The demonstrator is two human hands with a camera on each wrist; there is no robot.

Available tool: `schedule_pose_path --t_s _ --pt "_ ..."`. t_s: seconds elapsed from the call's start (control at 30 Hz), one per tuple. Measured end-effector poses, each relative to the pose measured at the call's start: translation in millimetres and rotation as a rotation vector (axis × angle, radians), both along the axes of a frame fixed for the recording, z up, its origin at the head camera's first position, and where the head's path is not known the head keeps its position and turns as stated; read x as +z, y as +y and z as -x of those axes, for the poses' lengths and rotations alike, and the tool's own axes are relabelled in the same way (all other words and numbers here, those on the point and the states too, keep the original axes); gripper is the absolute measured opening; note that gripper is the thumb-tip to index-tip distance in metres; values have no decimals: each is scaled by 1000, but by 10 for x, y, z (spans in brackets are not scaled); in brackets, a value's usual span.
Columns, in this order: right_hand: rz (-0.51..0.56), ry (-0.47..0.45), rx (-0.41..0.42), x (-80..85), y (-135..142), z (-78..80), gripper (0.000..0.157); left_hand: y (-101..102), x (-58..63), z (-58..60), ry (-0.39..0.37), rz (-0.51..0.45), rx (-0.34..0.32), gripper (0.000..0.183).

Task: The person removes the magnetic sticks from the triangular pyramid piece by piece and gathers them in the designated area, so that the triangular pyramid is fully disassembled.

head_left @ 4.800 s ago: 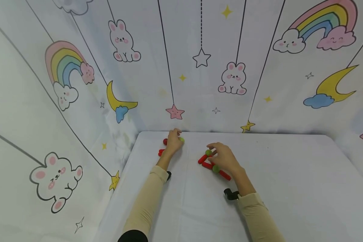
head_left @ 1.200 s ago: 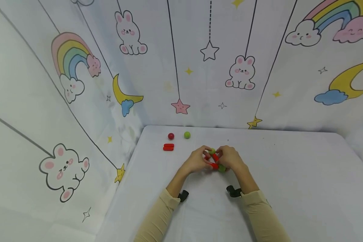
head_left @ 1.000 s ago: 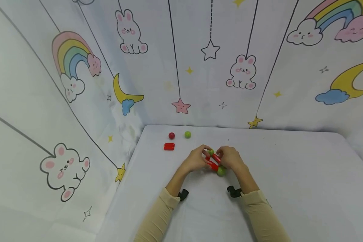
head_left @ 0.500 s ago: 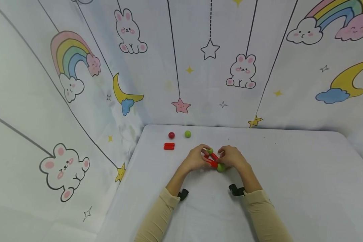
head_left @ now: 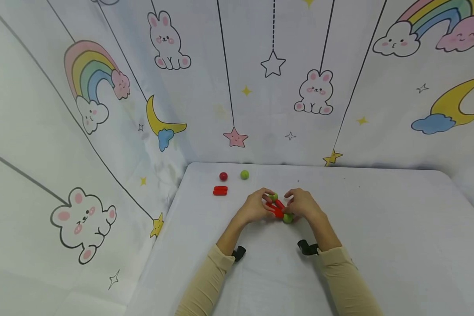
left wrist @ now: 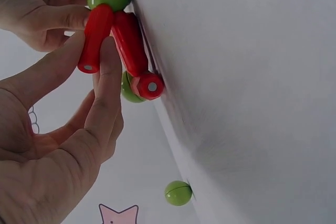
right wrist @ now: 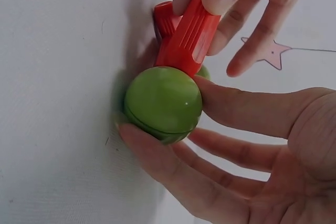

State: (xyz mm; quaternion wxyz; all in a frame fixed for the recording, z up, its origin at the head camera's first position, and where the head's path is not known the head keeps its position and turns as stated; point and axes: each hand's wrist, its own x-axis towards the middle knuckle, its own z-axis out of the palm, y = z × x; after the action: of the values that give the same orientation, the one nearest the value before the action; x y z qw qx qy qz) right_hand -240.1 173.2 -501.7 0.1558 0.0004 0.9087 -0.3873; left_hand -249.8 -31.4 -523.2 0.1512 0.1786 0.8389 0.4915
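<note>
My left hand (head_left: 256,206) pinches a red ribbed rod (left wrist: 97,35) between thumb and fingertips. That rod meets a green ball (right wrist: 164,100), which my right hand (head_left: 305,203) holds between thumb and finger. From the same ball a second red rod (left wrist: 128,43) runs towards another green ball (head_left: 274,197) farther back. A third red rod (left wrist: 149,86) shows its end with a silvery disc, beside the far ball. Fingers partly cover these pieces in the head view.
At the white table's (head_left: 379,241) back left lie a red ball (head_left: 223,176), a loose green ball (head_left: 245,174) and two red rods (head_left: 220,190) side by side. A printed cloth (head_left: 205,87) hangs behind the table.
Earlier my left hand was at the back-left balls; it has since come right to the joined pieces. Over the last second, the near green ball and the pinched rod shifted slightly.
</note>
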Motion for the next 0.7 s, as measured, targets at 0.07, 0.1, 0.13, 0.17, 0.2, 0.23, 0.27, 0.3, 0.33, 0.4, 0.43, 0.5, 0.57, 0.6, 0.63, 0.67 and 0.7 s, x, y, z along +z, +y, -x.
schedule_pose_path --t_s 0.07,0.1,0.13,0.17,0.2,0.23,0.27,0.3,0.33,0.4,0.43,0.5,0.57,0.6,0.63,0.67,0.7 --pt "-16 17 -7 8 -10 1 54 -4 3 -4 -9 6 -4 65" --pt "-22 23 -14 11 -18 1 55 -6 5 -5 -13 10 -7 64" --pt "-28 29 -17 14 -22 1 55 -10 7 -6 -17 17 -10 64" --pt "-36 36 -16 18 -24 0 55 -13 10 -5 -19 20 -14 65" --pt "-37 38 -20 19 -26 1 55 -19 16 -5 -20 28 -18 65" --pt "-39 38 -26 21 -30 1 55 -31 28 -4 -24 31 -20 65" --pt "-41 36 -33 22 -32 0 55 -47 39 -3 -27 35 -20 66" --pt "-40 32 -36 25 -32 -2 55 -65 50 2 -29 38 -17 66" --pt "-38 25 -42 25 -30 -2 55 -88 64 6 -29 43 -13 67" --pt "-27 7 -57 24 -30 -3 54 -143 100 15 -32 44 -2 67" --pt "-21 -3 -61 23 -29 -4 54 -171 117 22 -34 38 7 68" --pt "-8 -18 -68 22 -28 -7 54 -229 137 43 -32 37 20 68" --pt "3 -23 -70 16 -24 -5 53 -288 153 64 -36 37 30 67" --pt "7 -21 -66 14 -21 -4 53 -318 156 76 -38 36 38 67" --pt "11 -20 -66 9 -19 -3 53 -346 162 86 -38 35 45 66" --pt "14 -18 -65 2 -14 -2 53 -377 167 96 -37 34 52 66" --pt "21 -19 -62 -6 -8 -1 53 -408 172 104 -37 32 60 65"
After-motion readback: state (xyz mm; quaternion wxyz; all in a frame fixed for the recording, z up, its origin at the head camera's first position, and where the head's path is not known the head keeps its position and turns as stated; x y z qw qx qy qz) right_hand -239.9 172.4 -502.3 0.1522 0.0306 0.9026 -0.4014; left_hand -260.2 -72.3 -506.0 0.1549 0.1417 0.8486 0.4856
